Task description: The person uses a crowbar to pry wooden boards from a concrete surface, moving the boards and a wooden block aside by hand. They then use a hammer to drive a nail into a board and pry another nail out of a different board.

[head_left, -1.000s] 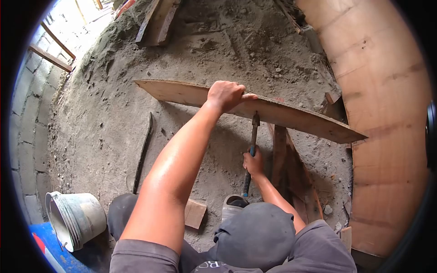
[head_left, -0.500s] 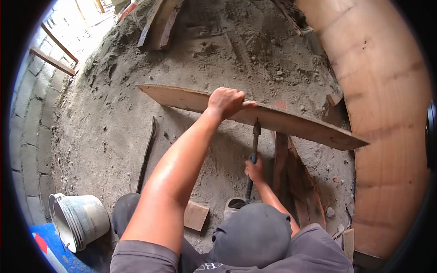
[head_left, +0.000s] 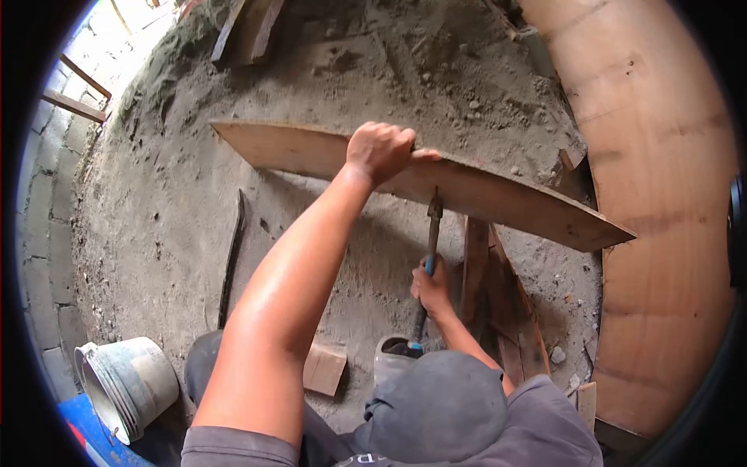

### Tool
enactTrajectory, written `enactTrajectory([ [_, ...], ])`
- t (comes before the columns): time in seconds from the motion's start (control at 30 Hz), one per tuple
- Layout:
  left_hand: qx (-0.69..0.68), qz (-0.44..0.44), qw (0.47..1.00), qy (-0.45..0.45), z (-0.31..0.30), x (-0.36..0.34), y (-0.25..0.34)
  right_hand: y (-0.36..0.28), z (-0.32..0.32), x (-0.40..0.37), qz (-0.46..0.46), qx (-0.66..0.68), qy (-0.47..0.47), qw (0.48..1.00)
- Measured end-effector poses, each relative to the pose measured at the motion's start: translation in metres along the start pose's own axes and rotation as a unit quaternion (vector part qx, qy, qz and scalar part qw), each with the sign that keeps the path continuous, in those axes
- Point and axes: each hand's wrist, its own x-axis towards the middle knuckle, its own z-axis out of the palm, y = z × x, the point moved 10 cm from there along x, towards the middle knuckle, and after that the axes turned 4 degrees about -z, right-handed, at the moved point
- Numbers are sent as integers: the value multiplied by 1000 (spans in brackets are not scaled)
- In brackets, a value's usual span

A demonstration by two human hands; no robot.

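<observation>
- One board [head_left: 482, 191] takes centre stage, and we see it ahead of the person, face tilted towards us, long axis running crosswise, its right end lower in view than its left.
- Up top, we have the left hand [head_left: 379, 153] wrapped over the board's upper edge near the middle, thumb side to the right. That's the hand nearer the board, right on it.
- Below, we find the right hand [head_left: 433, 288] curled around the handle of a hammer [head_left: 433, 229], closer to the person's body.
- Here's the key line for us: the hammer points away from the body, almost square across the board's length, its head at the near face, just right of the left hand. Whether it touches, we can't tell.
- Just under the board, right of the hammer, we spot planks [head_left: 498, 300] on the ground; beyond them, a big plywood sheet [head_left: 654, 226] that the board's right tip overlaps in our view.
- Out left, we pick up a dark strip [head_left: 232, 257], then a tipped bucket [head_left: 140, 381], with a block wall [head_left: 43, 257] furthest out.
</observation>
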Motion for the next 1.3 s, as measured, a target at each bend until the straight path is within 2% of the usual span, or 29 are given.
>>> enactTrajectory([
  [0.07,-4,2,1000,-16,-3,0,2,4,10,2,-17,22,34,999],
  [0.13,9,-8,1000,-8,0,2,3,-9,13,0,-24,32,23,999],
  [0.2,23,-20,1000,2,-3,6,-8,-34,10,-16,90,22,-40,995],
  [0.27,30,-28,999,-6,5,3,-4,-62,4,-31,129,16,-65,989],
  [0.33,15,-15,1000,11,3,-1,5,-56,-9,-29,88,-35,-45,994],
  [0.4,23,8,1000,-12,-1,-5,3,-1,-20,4,-11,-34,-29,999],
  [0.43,24,40,998,33,-10,-9,8,22,-7,9,-2,41,13,999],
  [0.5,15,29,999,20,-13,-13,11,24,15,2,-25,50,17,998],
  [0.57,27,12,999,23,-16,-1,3,0,10,8,-59,45,15,997],
  [0.63,27,-18,998,-49,1,3,0,-20,-13,-16,35,19,-35,999],
  [0.67,22,-20,998,-52,5,3,1,-46,-16,-29,42,-59,-29,997],
  [0.73,-8,-13,999,-28,6,-2,13,-59,-26,-56,75,-112,-21,991],
  [0.77,-15,-8,1000,4,1,-3,16,-69,-27,-57,73,-114,-22,991],
  [0.83,0,-15,1000,-17,6,4,10,-74,-30,-58,105,-137,-20,985],
  [0.9,3,-27,999,-44,17,5,12,-89,-33,-60,103,-191,-16,976],
  [0.97,-7,-22,1000,-1,14,7,11,-113,-35,-60,87,-259,-10,962],
  [1.0,-13,-21,1000,-7,18,5,11,-132,-31,-62,82,-274,-16,958],
  [1.1,-8,-21,1000,-4,16,7,11,-161,-33,-58,126,-280,-54,950],
  [1.23,-16,-9,1000,-5,12,9,8,-158,-40,-60,105,-347,-107,926],
  [1.3,-14,-29,999,-39,30,6,-9,-155,-74,-77,141,-320,-116,930],
])
